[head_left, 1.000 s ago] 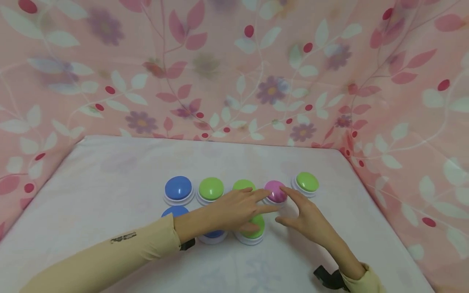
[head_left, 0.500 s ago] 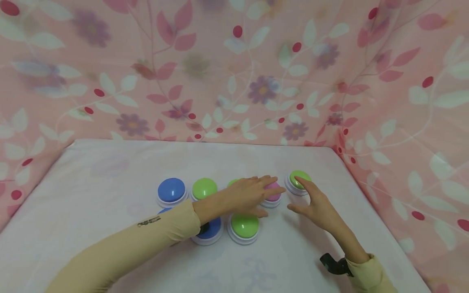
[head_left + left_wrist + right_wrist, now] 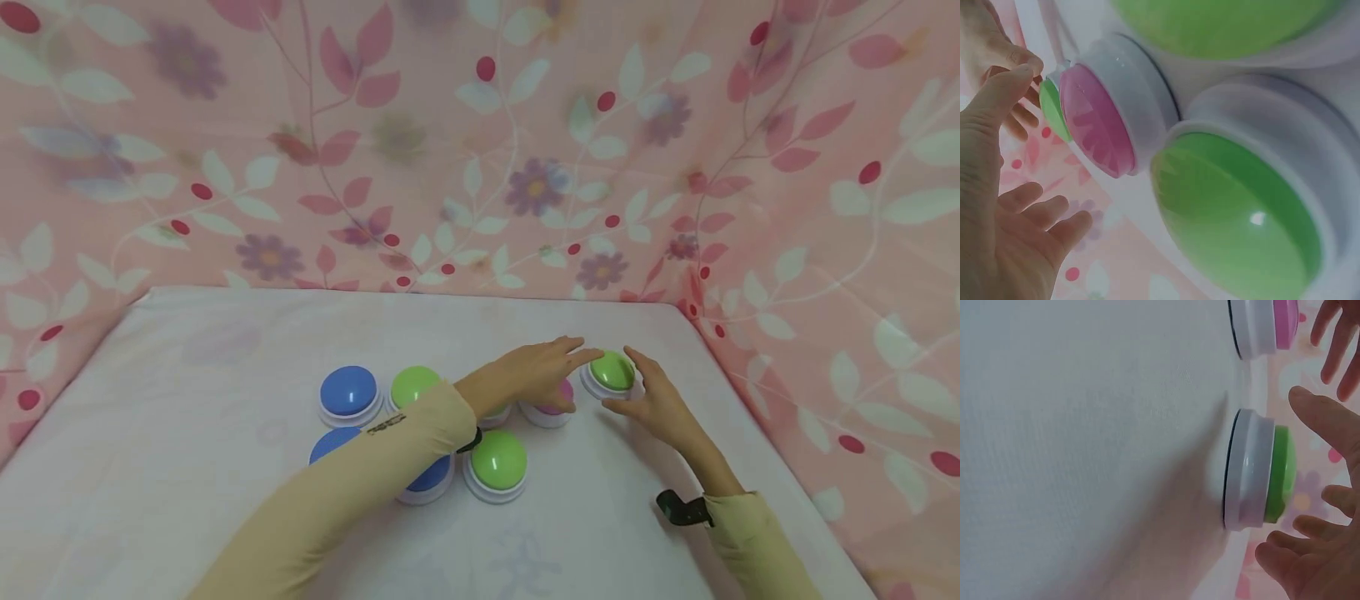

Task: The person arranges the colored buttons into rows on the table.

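A green dome push button (image 3: 613, 372) on a round white base stands at the right end of the back row. My left hand (image 3: 534, 372) hovers over the pink push button (image 3: 557, 402), partly covering it, its fingers stretched toward that green dome's left side. On the other side my right hand (image 3: 663, 408) spreads thumb and fingers around the same button. In the right wrist view the green dome (image 3: 1282, 475) shows a gap from the right thumb and fingers. Neither hand grips anything. The left wrist view shows the pink dome (image 3: 1094, 119) beside the left hand.
Left along the back row are a blue button (image 3: 348, 392) and a green button (image 3: 415, 386). In front are another green button (image 3: 498, 461) and two blue ones, partly behind the left sleeve (image 3: 360, 492). Floral pink cloth (image 3: 480, 167) walls the white table (image 3: 247, 350).
My left hand has moved right and away from me, past the pink button toward the rightmost green one. The right hand has shifted right, from the pink button to that green button.
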`<move>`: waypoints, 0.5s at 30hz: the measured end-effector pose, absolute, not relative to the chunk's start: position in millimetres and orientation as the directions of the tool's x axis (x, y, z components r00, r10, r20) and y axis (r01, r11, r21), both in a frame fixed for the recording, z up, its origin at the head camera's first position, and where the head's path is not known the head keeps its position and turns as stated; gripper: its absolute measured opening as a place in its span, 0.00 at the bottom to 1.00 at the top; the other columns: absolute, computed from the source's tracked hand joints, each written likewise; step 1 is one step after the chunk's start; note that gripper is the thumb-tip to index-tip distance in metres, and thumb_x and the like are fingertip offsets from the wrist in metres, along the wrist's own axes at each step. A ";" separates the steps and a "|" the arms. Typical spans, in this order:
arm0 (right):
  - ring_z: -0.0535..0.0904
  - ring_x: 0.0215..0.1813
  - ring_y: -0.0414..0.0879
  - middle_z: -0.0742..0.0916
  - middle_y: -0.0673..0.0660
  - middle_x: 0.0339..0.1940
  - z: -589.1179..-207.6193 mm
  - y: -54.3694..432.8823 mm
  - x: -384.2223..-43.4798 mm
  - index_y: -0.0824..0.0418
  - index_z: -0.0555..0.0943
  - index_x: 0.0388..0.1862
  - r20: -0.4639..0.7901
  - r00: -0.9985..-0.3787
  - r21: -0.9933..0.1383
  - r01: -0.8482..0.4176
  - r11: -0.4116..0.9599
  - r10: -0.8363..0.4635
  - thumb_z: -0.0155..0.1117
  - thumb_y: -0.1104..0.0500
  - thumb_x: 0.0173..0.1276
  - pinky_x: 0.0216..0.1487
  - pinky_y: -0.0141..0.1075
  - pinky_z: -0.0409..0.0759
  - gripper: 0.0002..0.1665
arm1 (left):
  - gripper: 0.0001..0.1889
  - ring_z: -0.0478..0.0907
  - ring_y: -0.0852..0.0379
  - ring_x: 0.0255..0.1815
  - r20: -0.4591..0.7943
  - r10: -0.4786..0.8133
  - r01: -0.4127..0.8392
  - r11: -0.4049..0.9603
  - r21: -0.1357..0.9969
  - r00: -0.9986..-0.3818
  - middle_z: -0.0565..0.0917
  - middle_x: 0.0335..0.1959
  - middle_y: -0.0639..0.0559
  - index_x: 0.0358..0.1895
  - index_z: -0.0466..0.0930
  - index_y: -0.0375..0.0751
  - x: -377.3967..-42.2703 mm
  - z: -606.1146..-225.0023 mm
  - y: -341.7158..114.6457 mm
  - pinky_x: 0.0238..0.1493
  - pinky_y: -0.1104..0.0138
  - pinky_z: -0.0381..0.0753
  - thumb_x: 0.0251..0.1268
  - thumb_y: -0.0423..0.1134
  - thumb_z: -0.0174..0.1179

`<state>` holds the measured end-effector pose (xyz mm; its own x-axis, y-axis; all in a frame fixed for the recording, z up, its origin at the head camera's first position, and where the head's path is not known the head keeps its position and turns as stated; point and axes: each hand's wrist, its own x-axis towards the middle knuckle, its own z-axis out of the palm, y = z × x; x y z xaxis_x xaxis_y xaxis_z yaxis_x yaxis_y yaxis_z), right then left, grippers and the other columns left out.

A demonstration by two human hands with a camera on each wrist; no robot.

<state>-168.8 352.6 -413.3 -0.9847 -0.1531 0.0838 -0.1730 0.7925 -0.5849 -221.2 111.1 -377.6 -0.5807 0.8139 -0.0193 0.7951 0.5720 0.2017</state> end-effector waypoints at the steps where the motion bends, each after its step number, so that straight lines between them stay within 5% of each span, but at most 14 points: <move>1: 0.57 0.74 0.71 0.61 0.75 0.74 -415.1 353.8 -170.4 0.71 0.53 0.77 0.083 -0.985 -0.589 -0.170 0.790 -0.150 0.77 0.54 0.58 0.67 0.67 0.62 0.58 | 0.50 0.60 0.50 0.76 -0.021 0.812 0.791 0.573 0.215 -0.583 0.57 0.79 0.46 0.79 0.49 0.59 -223.6 -378.4 114.5 0.67 0.56 0.73 0.57 0.57 0.70; 15: 0.60 0.71 0.72 0.61 0.77 0.73 -428.9 359.2 -197.2 0.70 0.50 0.79 0.019 -0.993 -0.620 -0.102 0.778 -0.114 0.76 0.53 0.58 0.68 0.65 0.63 0.60 | 0.49 0.64 0.47 0.74 -0.073 0.752 0.696 0.637 0.331 -0.655 0.55 0.79 0.45 0.80 0.48 0.61 -246.9 -386.3 155.3 0.68 0.54 0.71 0.59 0.51 0.70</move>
